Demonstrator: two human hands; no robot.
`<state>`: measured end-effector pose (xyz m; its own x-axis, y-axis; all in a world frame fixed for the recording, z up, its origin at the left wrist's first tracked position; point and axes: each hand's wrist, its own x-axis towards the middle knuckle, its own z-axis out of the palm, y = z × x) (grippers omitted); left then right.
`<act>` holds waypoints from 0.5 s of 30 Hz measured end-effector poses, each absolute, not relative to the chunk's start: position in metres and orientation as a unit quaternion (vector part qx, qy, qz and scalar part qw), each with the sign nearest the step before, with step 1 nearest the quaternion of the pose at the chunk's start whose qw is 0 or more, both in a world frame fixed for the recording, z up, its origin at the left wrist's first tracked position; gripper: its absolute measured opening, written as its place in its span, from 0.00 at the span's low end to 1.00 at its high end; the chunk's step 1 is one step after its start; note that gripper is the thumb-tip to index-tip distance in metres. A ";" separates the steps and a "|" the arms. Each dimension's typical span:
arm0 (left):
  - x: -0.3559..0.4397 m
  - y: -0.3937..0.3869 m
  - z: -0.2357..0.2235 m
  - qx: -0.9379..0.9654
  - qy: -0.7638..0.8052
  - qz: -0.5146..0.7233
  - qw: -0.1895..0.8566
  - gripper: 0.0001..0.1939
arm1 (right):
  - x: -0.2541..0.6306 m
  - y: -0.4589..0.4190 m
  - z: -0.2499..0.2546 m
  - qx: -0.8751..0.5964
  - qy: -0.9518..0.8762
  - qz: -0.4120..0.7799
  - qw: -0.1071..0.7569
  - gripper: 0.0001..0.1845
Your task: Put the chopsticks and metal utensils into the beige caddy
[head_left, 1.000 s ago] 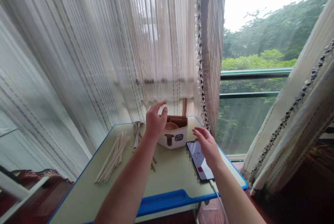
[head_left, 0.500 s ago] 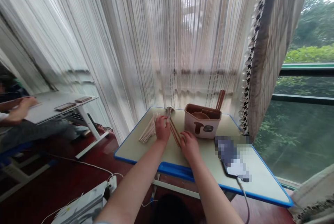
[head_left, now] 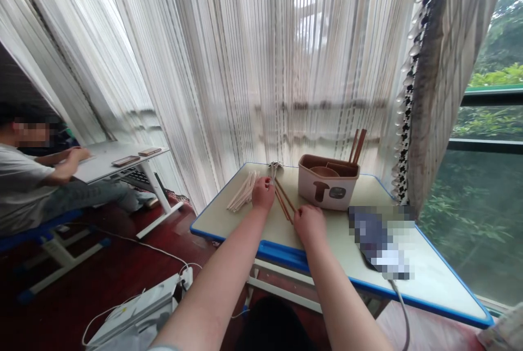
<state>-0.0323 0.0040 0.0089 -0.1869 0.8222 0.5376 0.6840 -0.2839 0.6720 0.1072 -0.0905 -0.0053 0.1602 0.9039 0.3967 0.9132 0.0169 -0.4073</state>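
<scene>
My left hand (head_left: pixel 263 196) rests on the small table (head_left: pixel 229 221), fingers curled down over the metal utensils (head_left: pixel 273 168) that lie between the pale chopsticks (head_left: pixel 244 192) and the brown chopsticks (head_left: pixel 284 201). My right hand (head_left: pixel 309 222) lies on the table at the near end of the brown chopsticks, fingers curled, touching them. Whether either hand grips anything is hidden. Behind my right hand stands a white holder (head_left: pixel 327 182) with brown compartments and two brown chopsticks (head_left: pixel 357 146) upright in it.
A phone (head_left: pixel 379 237) with a cable lies on the right of the table. Sheer curtains hang right behind the table, with a window to the right. Another person sits at a white desk (head_left: pixel 107 160) at the left. A white device (head_left: pixel 134 313) and cords lie on the floor.
Both hands came down from near the holder and the phone onto the chopsticks at the table's middle. The view swung left, bringing the other person and desk into sight.
</scene>
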 end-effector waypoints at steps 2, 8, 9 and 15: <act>-0.032 0.003 0.008 0.642 0.592 0.482 0.073 0.11 | 0.110 -0.094 -0.006 -0.717 -0.631 -0.018 0.296 0.16; -0.032 0.001 0.008 0.650 0.592 0.473 0.064 0.10 | 0.110 -0.099 -0.002 -0.732 -0.620 -0.014 0.282 0.19; -0.033 0.001 0.008 0.650 0.592 0.472 0.064 0.10 | 0.110 -0.099 -0.002 -0.729 -0.626 -0.014 0.277 0.18; -0.033 0.001 0.006 0.649 0.595 0.468 0.072 0.10 | 0.111 -0.099 -0.005 -0.738 -0.622 -0.033 0.261 0.14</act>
